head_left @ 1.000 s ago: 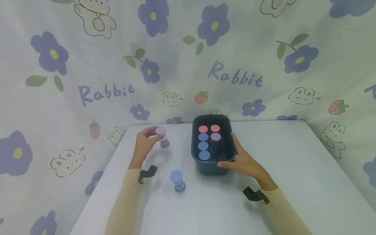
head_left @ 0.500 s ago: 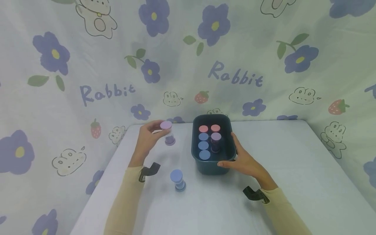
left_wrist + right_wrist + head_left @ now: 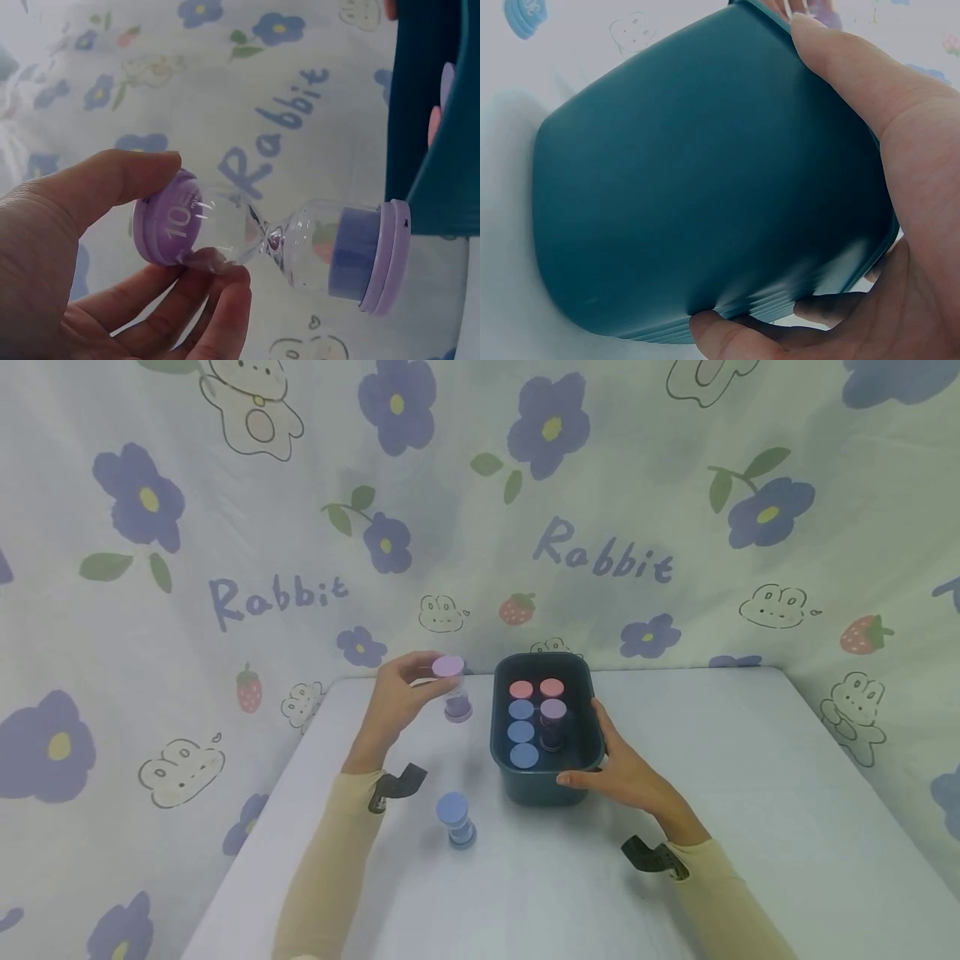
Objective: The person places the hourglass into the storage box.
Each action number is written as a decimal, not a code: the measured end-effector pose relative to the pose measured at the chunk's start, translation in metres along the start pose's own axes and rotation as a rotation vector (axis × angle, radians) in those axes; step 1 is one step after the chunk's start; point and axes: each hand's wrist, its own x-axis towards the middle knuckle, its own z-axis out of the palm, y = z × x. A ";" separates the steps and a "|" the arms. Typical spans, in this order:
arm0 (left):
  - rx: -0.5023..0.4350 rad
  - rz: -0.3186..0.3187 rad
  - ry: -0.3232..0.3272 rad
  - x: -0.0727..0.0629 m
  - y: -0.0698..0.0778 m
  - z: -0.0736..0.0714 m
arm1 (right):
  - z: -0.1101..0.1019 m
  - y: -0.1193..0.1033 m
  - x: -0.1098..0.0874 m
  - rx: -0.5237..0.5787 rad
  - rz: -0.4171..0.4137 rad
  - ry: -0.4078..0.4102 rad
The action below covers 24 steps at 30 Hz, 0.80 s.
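Note:
My left hand pinches a purple-capped hourglass by its top cap, above the table and left of the dark teal bin. In the left wrist view, the cap of this hourglass reads 10, and purple sand lies at its far end. My right hand grips the bin's near right corner, thumb at the near rim and fingers along the side. Inside the bin stand another purple hourglass, several blue hourglasses in a left column, and two pink ones at the back.
A blue hourglass stands upright on the white table, in front and left of the bin. A patterned curtain hangs behind the table. Black straps circle both wrists.
My left hand has lifted the purple hourglass and carried it right, nearer the bin. My right hand and the bin stay in place.

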 end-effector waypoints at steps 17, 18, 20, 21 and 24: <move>-0.009 0.017 -0.066 0.014 0.035 0.036 | -0.001 -0.001 0.001 -0.017 -0.027 0.002; -0.013 0.018 -0.073 0.015 0.036 0.039 | -0.001 0.000 0.001 -0.018 -0.023 0.001; -0.020 0.024 -0.085 0.016 0.037 0.043 | -0.001 0.000 0.000 -0.022 -0.015 -0.001; -0.025 0.031 -0.092 0.017 0.038 0.045 | -0.001 -0.001 0.000 -0.025 -0.010 -0.003; -0.030 0.051 -0.109 0.017 0.039 0.052 | -0.001 -0.001 0.000 -0.030 -0.001 -0.008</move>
